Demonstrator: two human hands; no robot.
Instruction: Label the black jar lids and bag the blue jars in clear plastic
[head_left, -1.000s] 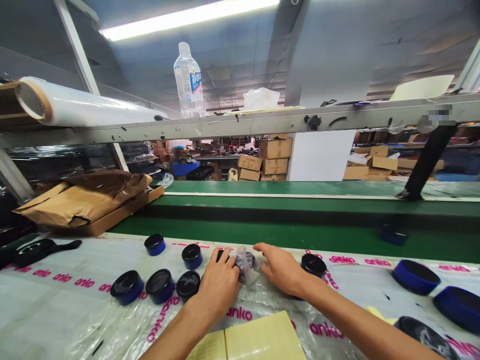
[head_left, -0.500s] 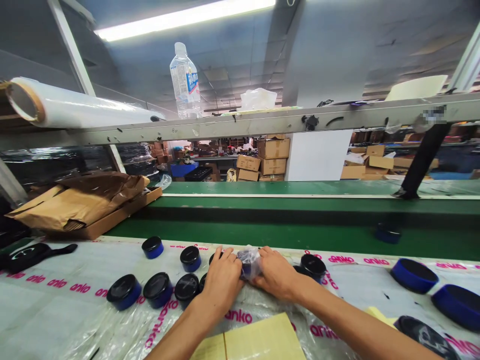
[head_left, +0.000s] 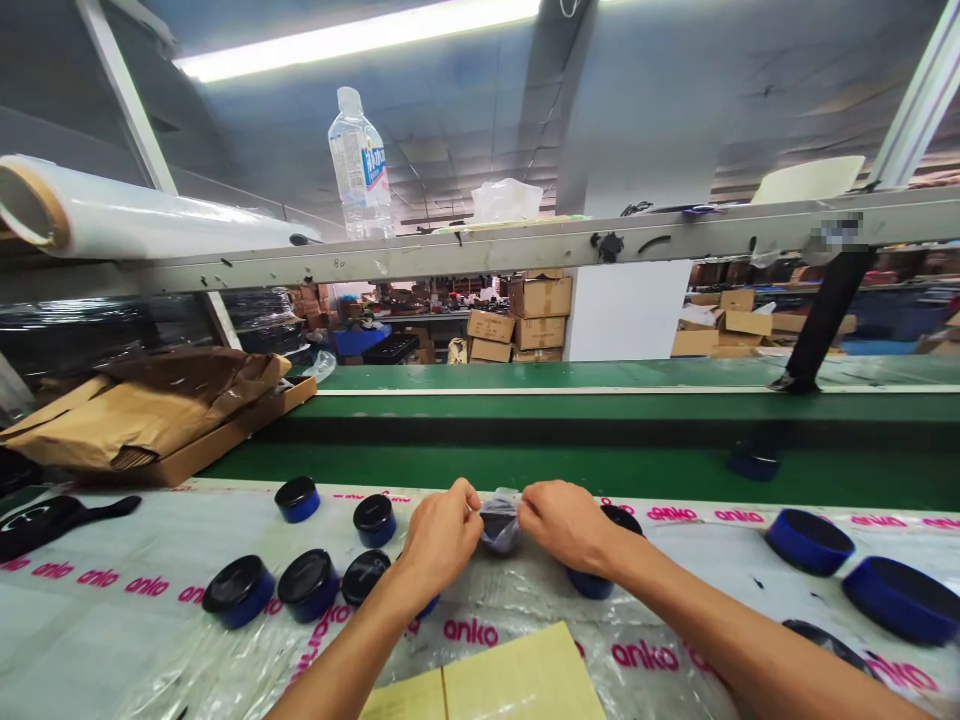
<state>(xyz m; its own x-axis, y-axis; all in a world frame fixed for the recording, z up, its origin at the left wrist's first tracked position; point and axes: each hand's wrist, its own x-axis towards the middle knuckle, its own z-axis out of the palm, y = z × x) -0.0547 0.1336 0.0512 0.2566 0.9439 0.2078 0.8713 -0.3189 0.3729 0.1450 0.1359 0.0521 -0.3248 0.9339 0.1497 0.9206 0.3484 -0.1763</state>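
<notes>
Bagged tin (head_left: 500, 522) sits just above the plastic sheet (head_left: 112, 640), pinched by left hand (head_left: 442, 535) & right hand (head_left: 566, 522), fingers tight on each side of its clear bag, so it hangs btwn them, other blue tins (head_left: 300, 585) just left

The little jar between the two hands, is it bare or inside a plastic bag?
Inside a bag: clear film wraps the small jar, pinched at its top by the left hand and right hand.
</notes>
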